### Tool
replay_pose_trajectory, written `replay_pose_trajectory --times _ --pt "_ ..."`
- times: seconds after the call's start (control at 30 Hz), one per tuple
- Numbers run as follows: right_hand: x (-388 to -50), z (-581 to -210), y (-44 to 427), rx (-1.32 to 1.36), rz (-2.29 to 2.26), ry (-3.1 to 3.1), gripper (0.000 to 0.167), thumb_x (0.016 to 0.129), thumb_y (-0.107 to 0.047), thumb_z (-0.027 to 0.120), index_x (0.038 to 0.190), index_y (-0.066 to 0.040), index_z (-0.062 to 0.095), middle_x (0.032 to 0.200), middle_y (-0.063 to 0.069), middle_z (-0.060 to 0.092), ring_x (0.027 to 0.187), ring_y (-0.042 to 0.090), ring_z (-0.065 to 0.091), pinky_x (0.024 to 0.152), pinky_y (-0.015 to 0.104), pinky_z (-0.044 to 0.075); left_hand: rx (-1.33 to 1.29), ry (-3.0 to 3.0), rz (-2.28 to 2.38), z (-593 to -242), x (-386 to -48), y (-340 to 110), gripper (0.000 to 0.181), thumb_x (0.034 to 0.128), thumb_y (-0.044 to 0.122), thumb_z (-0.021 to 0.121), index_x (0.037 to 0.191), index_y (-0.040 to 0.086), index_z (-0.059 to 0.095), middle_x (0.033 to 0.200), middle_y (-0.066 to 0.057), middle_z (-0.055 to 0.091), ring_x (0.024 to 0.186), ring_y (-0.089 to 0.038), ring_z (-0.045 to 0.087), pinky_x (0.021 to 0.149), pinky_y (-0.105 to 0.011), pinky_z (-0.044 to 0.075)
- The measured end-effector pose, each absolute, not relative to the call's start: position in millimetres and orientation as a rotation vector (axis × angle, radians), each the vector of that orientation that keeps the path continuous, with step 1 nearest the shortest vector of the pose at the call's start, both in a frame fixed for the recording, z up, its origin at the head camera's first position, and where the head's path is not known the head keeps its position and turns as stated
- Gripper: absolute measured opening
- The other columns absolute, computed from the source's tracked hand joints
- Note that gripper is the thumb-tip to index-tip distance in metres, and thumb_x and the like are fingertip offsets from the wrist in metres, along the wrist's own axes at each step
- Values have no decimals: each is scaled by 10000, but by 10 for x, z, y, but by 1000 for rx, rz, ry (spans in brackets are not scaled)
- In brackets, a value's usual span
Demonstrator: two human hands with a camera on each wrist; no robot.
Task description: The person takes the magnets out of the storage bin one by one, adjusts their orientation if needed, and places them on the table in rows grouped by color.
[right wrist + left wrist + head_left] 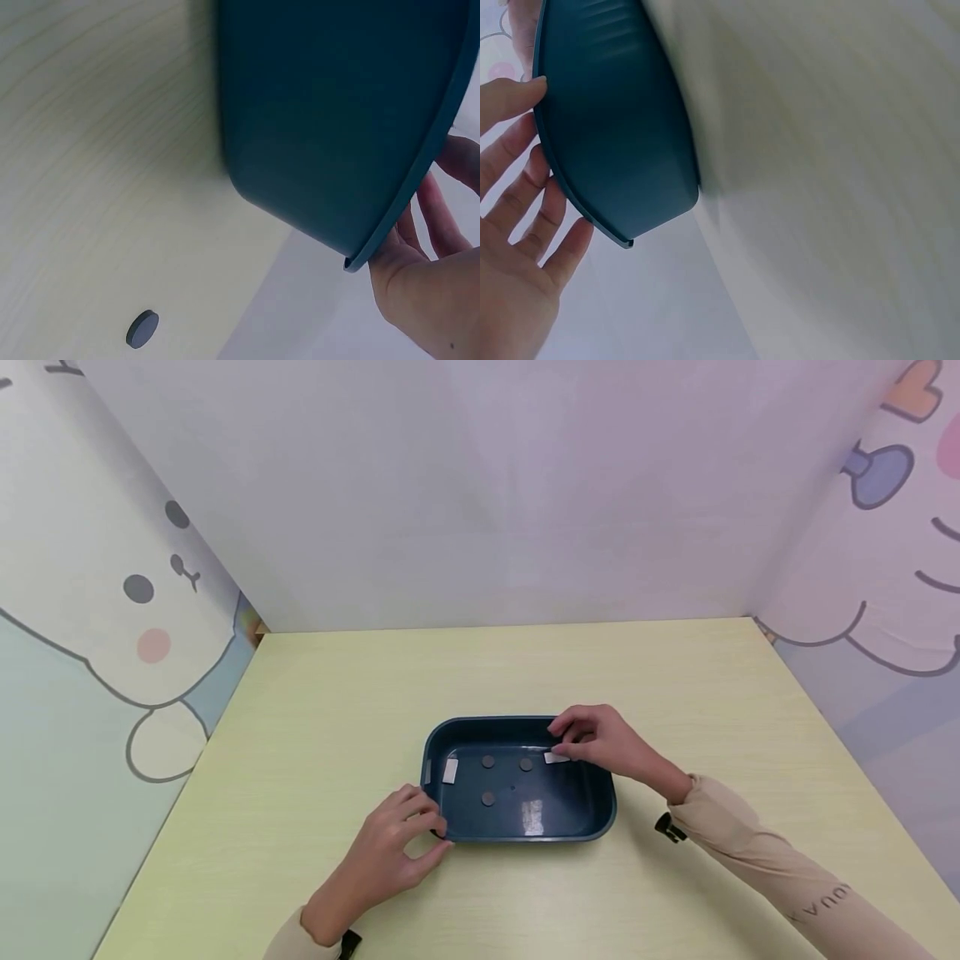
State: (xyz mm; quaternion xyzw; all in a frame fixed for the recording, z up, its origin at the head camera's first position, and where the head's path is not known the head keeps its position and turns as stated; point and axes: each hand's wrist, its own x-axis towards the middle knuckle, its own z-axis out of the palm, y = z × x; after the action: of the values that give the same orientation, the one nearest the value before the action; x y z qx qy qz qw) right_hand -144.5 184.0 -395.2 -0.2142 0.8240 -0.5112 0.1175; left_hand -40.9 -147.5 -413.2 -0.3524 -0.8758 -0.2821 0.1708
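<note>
A dark blue plastic tray (pixel 517 839) stands on the table. Inside it lie several small grey discs (pixel 488 798) and a small white rectangular piece (pixel 450 771) near the left wall. My left hand (pixel 390 843) grips the rim at the near left corner, thumb and fingertips against the edge. My right hand (pixel 603 743) reaches over the far right part of the rim with bent fingers. Its thumb tip is at a second white piece (pixel 556 757); whether it pinches that piece cannot be made out. In the right wrist view, the tray wall hides some of its fingertips.
The pale wooden table (pixel 337 710) extends around the tray. A dark round disc (pixel 142 328) lies on the table outside the tray. White panels (pixel 510 502) with cartoon drawings at the sides enclose the back, left and right.
</note>
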Motion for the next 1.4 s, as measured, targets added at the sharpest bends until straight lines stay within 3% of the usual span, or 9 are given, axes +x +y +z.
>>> replay_pose_trajectory --times 0.5,0.63,0.83,0.97,1.17,1.4 --pt "-1487 -4050 1735 -673 -1453 2414 262 798 -86 744 1028 7 662 843 50 657 724 185 617 611 287 514 -1041 -2460 -814 -4129 -430 -1474 200 676 166 819 754 202 638 828 113 568 832 -89 501 799 -308 475" --pt "-1468 -3976 1662 -676 -1422 2406 247 811 -41 719 1037 36 651 826 81 655 716 224 621 623 276 516 -1043 -2456 -815 -4131 -434 -1474 198 678 166 818 752 199 638 826 109 569 830 -93 501 791 -307 474" --pt "-1482 -4024 1579 -648 -1401 2384 241 809 51 678 1042 90 629 821 175 652 674 341 622 596 382 535 -1050 -2451 -833 -4140 -437 -1476 198 679 154 817 759 196 641 827 104 573 824 -103 505 789 -317 477" --pt "-1495 -4093 1563 -645 -1388 2355 225 814 42 674 1036 60 643 826 125 662 636 289 632 601 406 540 -1044 -2453 -834 -4147 -434 -1480 197 680 157 817 759 197 641 826 103 572 824 -105 506 795 -331 481" --pt "-1498 -4141 1529 -691 -1342 2381 209 783 85 647 980 22 678 778 59 676 636 221 655 575 313 532 -1038 -2454 -837 -4147 -433 -1484 200 677 154 818 759 195 640 827 101 573 825 -106 504 773 -312 476" --pt "-1506 -4214 1473 -717 -1288 2423 221 745 129 639 932 24 689 804 102 678 623 183 657 538 278 524 -1029 -2460 -832 -4142 -423 -1478 209 666 155 825 756 199 641 831 109 570 834 -98 505 768 -292 471"
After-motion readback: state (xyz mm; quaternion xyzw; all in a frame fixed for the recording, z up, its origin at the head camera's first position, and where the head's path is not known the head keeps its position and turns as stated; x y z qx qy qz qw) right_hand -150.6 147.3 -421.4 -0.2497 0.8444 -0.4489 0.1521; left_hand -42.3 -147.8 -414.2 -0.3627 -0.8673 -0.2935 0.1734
